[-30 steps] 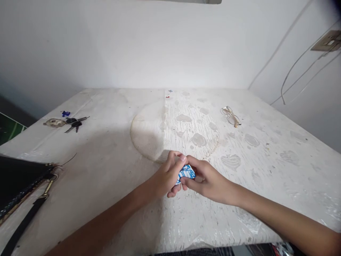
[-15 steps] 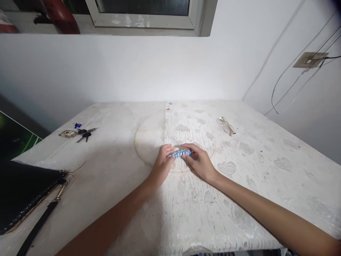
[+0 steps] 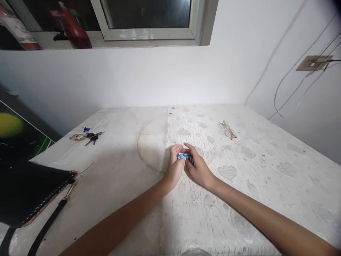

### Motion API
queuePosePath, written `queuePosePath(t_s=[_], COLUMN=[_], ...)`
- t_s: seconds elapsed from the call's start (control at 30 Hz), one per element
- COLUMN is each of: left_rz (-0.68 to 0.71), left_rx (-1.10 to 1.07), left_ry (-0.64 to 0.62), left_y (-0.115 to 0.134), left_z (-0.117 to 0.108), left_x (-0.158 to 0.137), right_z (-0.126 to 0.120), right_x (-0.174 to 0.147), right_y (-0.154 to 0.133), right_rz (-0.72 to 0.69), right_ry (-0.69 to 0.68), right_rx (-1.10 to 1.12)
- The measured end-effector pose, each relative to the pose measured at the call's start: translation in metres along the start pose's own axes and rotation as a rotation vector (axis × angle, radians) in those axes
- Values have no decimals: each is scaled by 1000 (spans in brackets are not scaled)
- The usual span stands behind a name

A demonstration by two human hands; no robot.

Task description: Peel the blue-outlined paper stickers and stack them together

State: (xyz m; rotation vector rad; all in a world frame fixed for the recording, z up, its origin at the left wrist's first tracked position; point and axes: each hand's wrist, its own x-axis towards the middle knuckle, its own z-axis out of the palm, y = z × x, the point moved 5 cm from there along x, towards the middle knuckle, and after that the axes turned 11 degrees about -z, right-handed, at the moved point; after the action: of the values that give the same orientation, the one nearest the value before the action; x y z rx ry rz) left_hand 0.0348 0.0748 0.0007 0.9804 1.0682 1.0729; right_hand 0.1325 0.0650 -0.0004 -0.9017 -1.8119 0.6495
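A small blue-and-white patterned block or box (image 3: 184, 155) is held between my two hands above the table's middle. My left hand (image 3: 176, 168) grips its left side, thumb in front and fingers curled behind. My right hand (image 3: 198, 168) closes round its right end, with the thumb low in front and the index finger arched over the back. Both hands nearly meet, so the ends of the block are covered by fingers. Its exact kind is not clear.
Keys (image 3: 92, 137) on a pale fob (image 3: 78, 137) lie at the left, with a small dark-blue piece (image 3: 86, 129) behind. Eyeglasses (image 3: 227, 129) rest at the right. A black bag (image 3: 34, 192) sits at the left edge of the plastic-covered table (image 3: 128, 213).
My left hand has come in to the right, closer to my right hand, and covers more of the block. The view has shifted slightly up and to the left.
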Motion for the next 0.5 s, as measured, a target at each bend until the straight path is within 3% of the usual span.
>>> queuePosePath(t_s=[0.13,0.23,0.37,0.5], left_rz=[116,210,236,301], left_rx=[76,162,327,514], left_ry=[54,63,75,72], left_y=[-6,-11,-13,-9], left_z=[5,4,1,-1], left_x=[2,3,2,-1], right_z=[2,-1,-7,-9], right_x=[-3,-4,-5,-5], right_y=[2,-1,-8,-11], right_rz=[-4,-39,-92,-109], right_ry=[7,-40,-115,-162], right_rx=[-23,-179,-450,-535])
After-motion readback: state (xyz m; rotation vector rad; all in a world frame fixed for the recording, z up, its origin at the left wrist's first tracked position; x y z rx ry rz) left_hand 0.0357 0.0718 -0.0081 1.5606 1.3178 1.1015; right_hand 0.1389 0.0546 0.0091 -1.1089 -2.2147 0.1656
